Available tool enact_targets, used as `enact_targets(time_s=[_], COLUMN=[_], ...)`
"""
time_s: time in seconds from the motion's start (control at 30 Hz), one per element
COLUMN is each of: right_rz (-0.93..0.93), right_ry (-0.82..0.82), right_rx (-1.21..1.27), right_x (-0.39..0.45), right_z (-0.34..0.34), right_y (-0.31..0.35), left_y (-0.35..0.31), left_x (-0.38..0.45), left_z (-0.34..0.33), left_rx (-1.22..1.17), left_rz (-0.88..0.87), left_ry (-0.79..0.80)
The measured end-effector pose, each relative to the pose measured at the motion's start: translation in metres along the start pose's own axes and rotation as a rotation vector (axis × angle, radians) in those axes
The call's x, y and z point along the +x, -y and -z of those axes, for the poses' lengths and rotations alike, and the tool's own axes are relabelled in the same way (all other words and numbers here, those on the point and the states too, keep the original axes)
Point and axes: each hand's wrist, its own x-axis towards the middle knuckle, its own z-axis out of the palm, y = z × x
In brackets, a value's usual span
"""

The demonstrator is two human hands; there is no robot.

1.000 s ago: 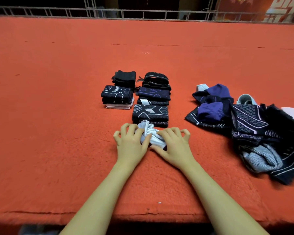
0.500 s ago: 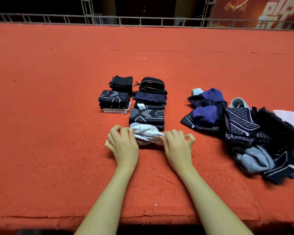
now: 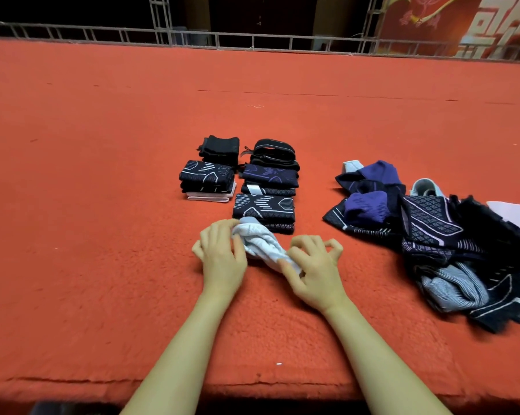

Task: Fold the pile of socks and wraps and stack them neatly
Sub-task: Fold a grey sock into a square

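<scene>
Near the desk's front edge, just before the folded stacks, both hands work a white sock: left hand and right hand fingers pinch its ends. Folding is mid-way; next likely comes tucking, then stacking. Unfolded pile waits right.

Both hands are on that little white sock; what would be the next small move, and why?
Probably flatten the crumpled white sock into a fold: left hand and right hand pinch its ends, and it lies bunched beside the folded dark patterned stack.
</scene>
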Motion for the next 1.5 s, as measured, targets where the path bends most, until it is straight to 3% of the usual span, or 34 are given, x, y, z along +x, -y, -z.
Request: enact_targets(time_s=[0.13, 0.33, 0.47, 0.73, 0.97, 1.1, 1.3, 1.5], right_rz=[0.110, 0.016, 0.060, 0.210, 0.214, -0.006, -0.263, -0.384], right_ry=[0.083, 0.108, 0.078, -0.060, -0.075, -0.059, -0.073, 0.043], right_rx=[0.008, -0.169, -0.189, -0.186, -0.168, -0.070, 0.026, -0.060], right_x=[0.001, 0.000, -0.002, -0.003, -0.003, 0.000, 0.008, 0.022], right_z=[-0.001, -0.008, -0.010, -0.005, -0.008, -0.009, -0.012, -0.017], right_y=[0.003, 0.004, 0.001, 0.006, 0.004, -0.001, -0.004, -0.014], left_y=[-0.002, -0.016, -0.013, 0.014, 0.028, 0.018, 0.004, 0.007], left_x=[0.007, 0.035, 0.039, 0.038, 0.036, 0.031, 0.004, 0.012], left_z=[0.011, 0.000, -0.009, -0.003, -0.002, 0.003, 0.007, -0.007], left_rx=[0.112, 0.468, 0.433, 0.312, 0.358, 0.109, 0.132, 0.267], left_rz=[-0.325, -0.515, -0.411, 0.175, 0.213, 0.115, -0.397, -0.440], left_ry=[0.109, 0.206, 0.277, 0.184, 0.182, 0.138, 0.179, 0.209])
